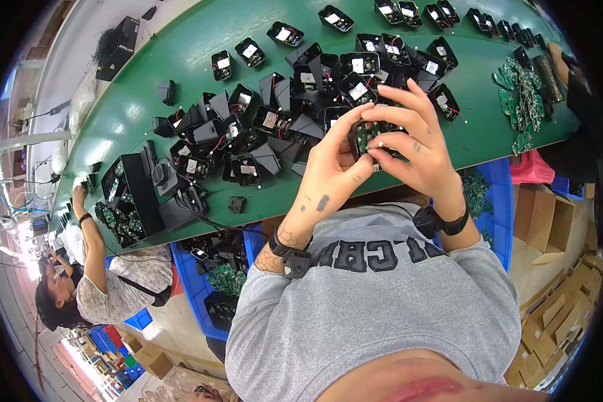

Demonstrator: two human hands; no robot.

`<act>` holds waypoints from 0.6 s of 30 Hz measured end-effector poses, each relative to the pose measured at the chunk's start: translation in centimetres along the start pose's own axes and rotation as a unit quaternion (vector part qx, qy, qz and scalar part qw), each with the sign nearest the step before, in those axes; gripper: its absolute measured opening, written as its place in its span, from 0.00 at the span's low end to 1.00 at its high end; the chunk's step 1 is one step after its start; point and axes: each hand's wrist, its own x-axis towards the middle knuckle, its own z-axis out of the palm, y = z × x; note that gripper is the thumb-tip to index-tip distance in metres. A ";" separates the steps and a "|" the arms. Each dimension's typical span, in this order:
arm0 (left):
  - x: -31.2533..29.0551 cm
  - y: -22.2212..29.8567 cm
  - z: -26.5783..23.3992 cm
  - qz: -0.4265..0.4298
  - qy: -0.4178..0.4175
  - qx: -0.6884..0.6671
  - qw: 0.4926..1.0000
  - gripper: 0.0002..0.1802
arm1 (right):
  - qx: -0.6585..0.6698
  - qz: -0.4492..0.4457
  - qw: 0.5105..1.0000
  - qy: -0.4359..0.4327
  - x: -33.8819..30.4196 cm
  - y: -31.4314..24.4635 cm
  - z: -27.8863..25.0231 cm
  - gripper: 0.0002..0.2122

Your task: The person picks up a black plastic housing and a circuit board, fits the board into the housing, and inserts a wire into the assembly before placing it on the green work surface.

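Note:
Above the near edge of the green table, both hands hold a small black housing with a green circuit board [367, 136] in it. My left hand [335, 154] grips its left side, thumb at the lower edge and fingers curled over the top. From the right, my right hand [415, 137] closes in, with its thumb and a fingertip at the board near a small white part. Its other fingers arch above. The fingers hide much of the housing. Right behind it lies a pile of open black housings [308, 79] with red wires and white labels inside.
Loose green circuit boards [516, 100] lie at the right of the table [214, 30]. A black box [141, 194] of boards stands at the left, near a co-worker's arm [92, 238]. Blue bins [197, 295] sit below the table edge. Cardboard boxes [536, 218] stand lower right.

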 end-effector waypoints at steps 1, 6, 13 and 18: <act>0.2 0.3 0.0 -0.006 -0.006 -0.010 1.000 0.34 | 0.014 -0.006 1.000 0.011 0.0 0.1 0.4 0.10; 0.9 -0.3 -0.3 0.005 -0.009 -0.070 0.997 0.30 | 0.341 0.178 0.907 0.169 -1.2 0.6 1.8 0.03; 0.5 -0.1 -0.7 -0.027 -0.021 -0.150 0.988 0.31 | 0.218 0.339 0.890 0.215 -0.8 2.8 -0.6 0.22; 0.7 -0.7 -0.2 -0.005 -0.053 -0.083 0.995 0.34 | 0.488 0.408 0.770 0.039 -1.0 -0.3 2.4 0.23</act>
